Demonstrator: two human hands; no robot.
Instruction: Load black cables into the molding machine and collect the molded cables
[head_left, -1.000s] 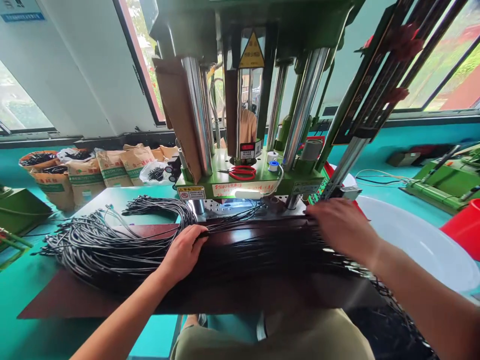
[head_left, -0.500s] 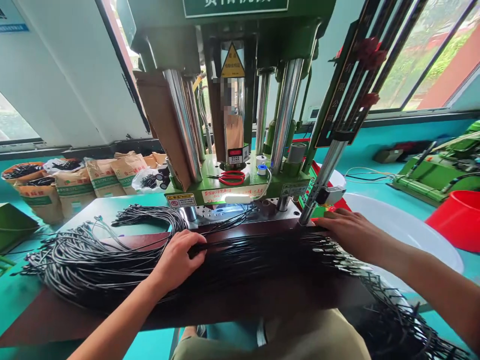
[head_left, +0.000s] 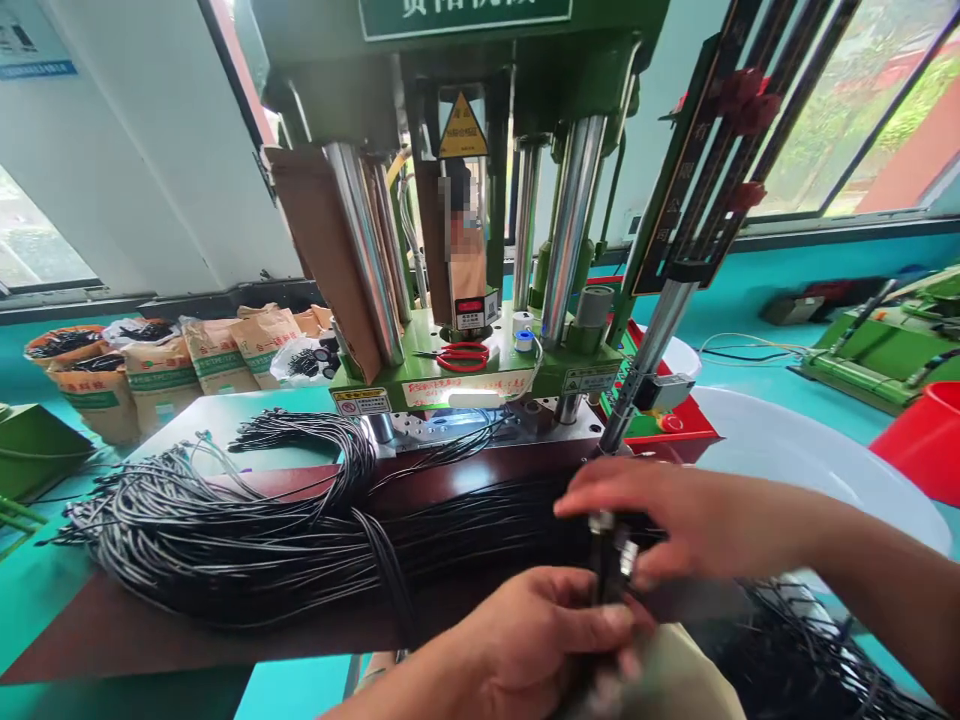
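My left hand (head_left: 547, 625) is closed round a small bunch of black cables whose ends, with shiny metal tips (head_left: 627, 556), stick up between its thumb and fingers. Just above these tips my right hand (head_left: 675, 515) hovers, slightly blurred, with thumb and fingers apart; whether it touches them I cannot tell. A thick bundle of black cables (head_left: 247, 560) lies across the brown board (head_left: 465, 480), its looped part to the left. One thin strand of cables (head_left: 384, 555) crosses over the bundle towards my lap.
Behind the board stands a green press (head_left: 480, 375) with steel columns, red-handled pliers (head_left: 461, 355) on its ledge. A red control box (head_left: 671, 428) and white basin (head_left: 780, 430) are at right. Paper sacks (head_left: 157, 375) stand at back left; more black cables (head_left: 795, 650) lie at lower right.
Both hands have left the bundle on the board and come together towards my lap. The left hand has moved right and now holds a bunch of cable ends; the right has moved left and down.
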